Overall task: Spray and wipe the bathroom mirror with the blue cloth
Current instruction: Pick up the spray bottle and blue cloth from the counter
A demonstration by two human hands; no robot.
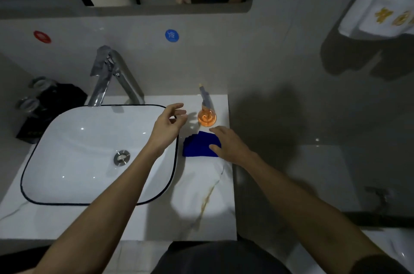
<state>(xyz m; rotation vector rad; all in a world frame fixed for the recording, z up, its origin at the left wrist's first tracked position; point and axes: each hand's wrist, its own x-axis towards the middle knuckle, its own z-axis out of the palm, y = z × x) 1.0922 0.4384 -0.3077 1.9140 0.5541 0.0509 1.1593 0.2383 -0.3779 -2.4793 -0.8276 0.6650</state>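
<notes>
right hand (230, 145) on blue cloth (198, 145), orange spray bottle (206, 114)

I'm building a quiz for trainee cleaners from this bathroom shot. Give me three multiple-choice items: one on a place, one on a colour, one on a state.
1. Where does the spray bottle stand?
A. in the sink
B. on the counter behind the cloth
C. on the floor

2. What colour is the liquid in the bottle?
A. orange
B. green
C. clear

3. What is the right hand doing?
A. gripping the tap
B. holding the bottle
C. resting on the cloth

Answers:
1 B: the bottle stands on the counter, right of the sink and just behind the cloth.
2 A: the liquid glows orange.
3 C: the hand lies on the blue cloth, its fingers fairly straight; the left hand hovers near the bottle and holds nothing.
</notes>
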